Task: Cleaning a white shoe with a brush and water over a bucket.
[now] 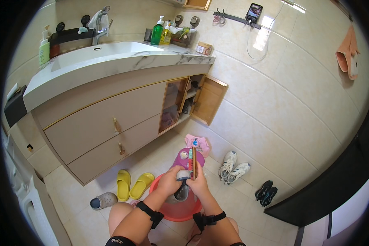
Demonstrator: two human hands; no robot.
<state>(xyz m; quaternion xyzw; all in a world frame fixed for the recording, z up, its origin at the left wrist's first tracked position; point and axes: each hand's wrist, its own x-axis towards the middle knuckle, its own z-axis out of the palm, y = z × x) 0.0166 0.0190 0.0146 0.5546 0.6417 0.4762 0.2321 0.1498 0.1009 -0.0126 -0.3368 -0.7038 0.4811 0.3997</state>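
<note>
My left hand [169, 183] grips a grey clog [182, 176] with a dark lining, tilted above a red plastic basin [178, 213]. In my right hand [198, 181] is a wooden-backed scrubbing brush [194, 160], standing nearly upright. Its teal and red bristles face left, and its lower end is close to the clog. Whether the bristles touch the clog is hidden by my fingers. The basin holds cloudy water. Just beyond it is a purple plastic stool [180, 161] with a small whitish piece [184, 155] on top.
Yellow slippers [132, 186] and a matching grey clog [104, 201] lie left of the basin. White sneakers [233, 167] and black shoes [266, 193] stand to the right. A pink printed bag [198, 142] is behind the stool. The vanity cabinet [110, 123] has an open door [209, 100].
</note>
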